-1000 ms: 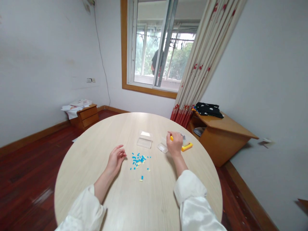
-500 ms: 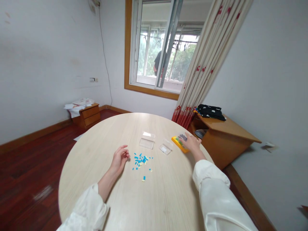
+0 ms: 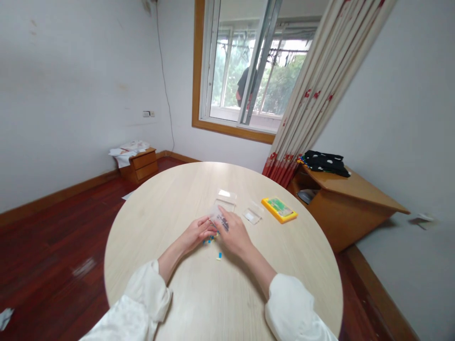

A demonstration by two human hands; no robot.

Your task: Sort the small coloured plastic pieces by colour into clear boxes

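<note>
In front of me my right hand (image 3: 234,232) is closed on a small clear packet (image 3: 218,218) with dark pieces showing through it. My left hand (image 3: 194,234) meets the packet's left side, its bent fingers against the lower edge. Just below both hands lies a pile of small blue and pale yellow pieces (image 3: 210,239), mostly covered by the hands. One blue and pale yellow pair (image 3: 219,256) sits apart, nearer to me.
Beyond my hands is an open clear plastic case (image 3: 227,195); a smaller clear case (image 3: 253,216) lies to its right. A yellow box (image 3: 279,210) with a green face rests farther right on the round table (image 3: 192,303). A wooden desk (image 3: 369,194) stands past the table's right edge.
My right hand has moved left from the yellow box, carrying the clear packet of dark pieces to the pile. My left hand has come right to meet it. The view has shifted slightly.
</note>
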